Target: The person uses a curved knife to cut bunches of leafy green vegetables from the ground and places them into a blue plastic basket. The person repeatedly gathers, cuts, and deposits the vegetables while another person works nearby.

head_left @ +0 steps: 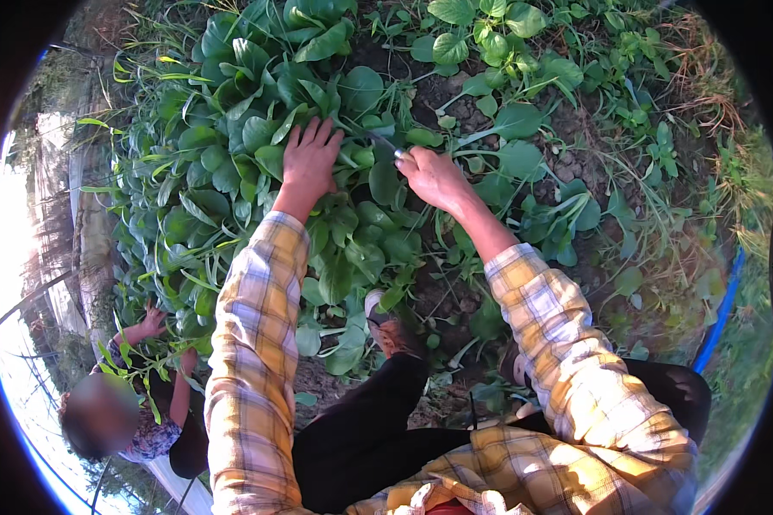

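Dense leafy green vegetable plants [232, 148] fill the bed ahead of me. My left hand [310, 158] rests on their leaves with its fingers spread; whether it pinches a leaf cannot be seen. To its right, my right hand [435, 177] is closed around the handle of a knife-like tool. The tool's dark thin blade [380, 140] points up and left, towards the plant stems beside my left hand, its tip partly hidden among leaves. Cut-looking leafy plants [570, 209] lie on the soil right of my right hand.
At the lower left a co-worker [148, 412] crouches, hands among the plants. My shoe [390, 328] stands on the soil below the bed. A blue hose or pipe [721, 309] runs along the right side. Weeds and dry grass [702, 84] grow at the upper right.
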Demonstrator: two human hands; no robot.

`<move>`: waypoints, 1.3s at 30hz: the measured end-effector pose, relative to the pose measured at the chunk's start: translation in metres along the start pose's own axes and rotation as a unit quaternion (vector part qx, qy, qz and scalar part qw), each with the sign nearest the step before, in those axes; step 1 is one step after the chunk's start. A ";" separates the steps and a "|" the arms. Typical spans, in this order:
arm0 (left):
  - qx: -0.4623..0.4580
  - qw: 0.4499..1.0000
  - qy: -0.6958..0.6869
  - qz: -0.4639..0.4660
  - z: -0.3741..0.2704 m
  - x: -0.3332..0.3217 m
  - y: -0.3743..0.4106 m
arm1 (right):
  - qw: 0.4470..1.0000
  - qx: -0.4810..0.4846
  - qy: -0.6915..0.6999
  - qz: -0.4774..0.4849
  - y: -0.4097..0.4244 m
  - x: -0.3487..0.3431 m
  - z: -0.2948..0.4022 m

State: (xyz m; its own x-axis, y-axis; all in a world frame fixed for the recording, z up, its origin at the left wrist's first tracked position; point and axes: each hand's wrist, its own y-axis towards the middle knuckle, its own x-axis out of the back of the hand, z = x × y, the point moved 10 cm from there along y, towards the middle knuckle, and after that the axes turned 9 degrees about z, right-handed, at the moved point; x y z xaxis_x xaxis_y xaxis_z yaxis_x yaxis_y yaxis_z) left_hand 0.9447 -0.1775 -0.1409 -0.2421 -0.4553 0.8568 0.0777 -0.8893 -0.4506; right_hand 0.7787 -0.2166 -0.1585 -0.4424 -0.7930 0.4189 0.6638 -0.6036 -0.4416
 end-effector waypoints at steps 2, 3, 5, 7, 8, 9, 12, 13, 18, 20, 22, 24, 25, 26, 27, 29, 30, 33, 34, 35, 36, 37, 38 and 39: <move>-0.009 1.000 -0.001 -0.012 0.001 0.001 0.002 | 0.999 -0.043 -0.012 0.000 0.005 -0.020 -0.033; -0.011 1.000 -0.004 -0.015 0.000 0.000 0.002 | 0.998 -0.057 -0.004 -0.009 0.002 -0.025 -0.042; -0.017 1.000 -0.010 -0.022 -0.002 -0.001 0.004 | 0.998 -0.063 0.020 -0.006 0.004 -0.035 -0.057; -0.019 0.999 -0.014 -0.027 0.001 0.000 0.003 | 0.996 -0.035 0.083 -0.011 0.008 -0.042 -0.058; -0.019 0.999 -0.013 -0.026 0.001 0.000 0.001 | 0.994 -0.040 0.098 -0.002 0.011 -0.048 -0.061; -0.020 0.999 -0.011 -0.025 0.002 -0.001 0.001 | 0.993 -0.045 0.112 0.006 0.014 -0.052 -0.061; -0.030 0.999 -0.009 -0.041 0.000 0.000 -0.003 | 0.987 -0.063 0.142 0.027 0.022 -0.065 -0.064; -0.036 0.998 -0.009 -0.050 -0.002 0.001 -0.004 | 0.986 -0.070 0.150 0.033 0.026 -0.069 -0.068; -0.047 0.997 0.004 -0.061 -0.005 -0.001 -0.005 | 0.996 -0.025 0.088 0.013 0.037 -0.069 -0.063; -0.059 0.995 0.006 -0.079 -0.012 0.001 -0.004 | 0.996 -0.031 0.082 0.022 0.035 -0.069 -0.072; -0.069 0.993 0.003 -0.091 -0.014 0.000 -0.013 | 0.996 -0.029 0.054 0.063 0.026 -0.069 -0.084; -0.080 0.988 0.024 -0.129 -0.009 -0.006 -0.031 | 0.994 -0.049 0.040 0.091 0.008 -0.071 -0.074; -0.089 0.984 0.032 -0.152 -0.010 -0.004 -0.035 | 0.996 -0.048 0.057 0.054 0.004 -0.059 -0.070; -0.085 0.983 0.028 -0.157 -0.007 -0.005 -0.035 | 0.996 -0.046 0.074 0.018 0.003 -0.050 -0.064; -0.085 0.983 0.022 -0.161 -0.008 -0.006 -0.035 | 0.994 -0.048 0.093 -0.018 0.000 -0.045 -0.066; -0.089 0.982 0.008 -0.166 -0.009 -0.008 -0.038 | 0.996 -0.039 0.085 0.003 0.009 -0.054 -0.066; -0.095 0.980 -0.001 -0.172 -0.012 -0.004 -0.036 | 0.996 -0.039 0.074 0.006 0.015 -0.056 -0.069; -0.106 0.977 -0.012 -0.185 -0.016 0.000 -0.033 | 0.998 -0.016 0.069 0.000 0.029 -0.062 -0.070; -0.107 0.976 -0.012 -0.188 -0.014 -0.001 -0.033 | 0.997 -0.007 0.075 -0.002 0.032 -0.063 -0.068; -0.106 0.976 -0.008 -0.190 -0.014 -0.001 -0.034 | 0.997 0.002 0.082 -0.004 0.034 -0.064 -0.067; -0.105 0.976 -0.004 -0.192 -0.013 -0.001 -0.036 | 0.997 0.005 0.082 0.000 0.035 -0.066 -0.065; -0.104 0.975 -0.001 -0.194 -0.013 -0.001 -0.037 | 0.997 0.007 0.081 0.003 0.034 -0.065 -0.064; -0.103 0.976 -0.003 -0.192 -0.013 0.000 -0.037 | 0.997 0.009 0.081 0.006 0.034 -0.064 -0.064; -0.103 0.976 -0.006 -0.191 -0.014 0.001 -0.036 | 0.997 0.004 0.082 0.003 0.032 -0.063 -0.065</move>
State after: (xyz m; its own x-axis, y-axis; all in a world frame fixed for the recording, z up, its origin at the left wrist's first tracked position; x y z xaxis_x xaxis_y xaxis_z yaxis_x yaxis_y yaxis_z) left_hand 0.9278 -0.1450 -0.1271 -0.2039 -0.0929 0.9746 -0.2125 -0.9675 -0.1367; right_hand 0.7886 -0.1920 -0.2508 -0.5301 -0.8002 0.2805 0.6714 -0.5982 -0.4375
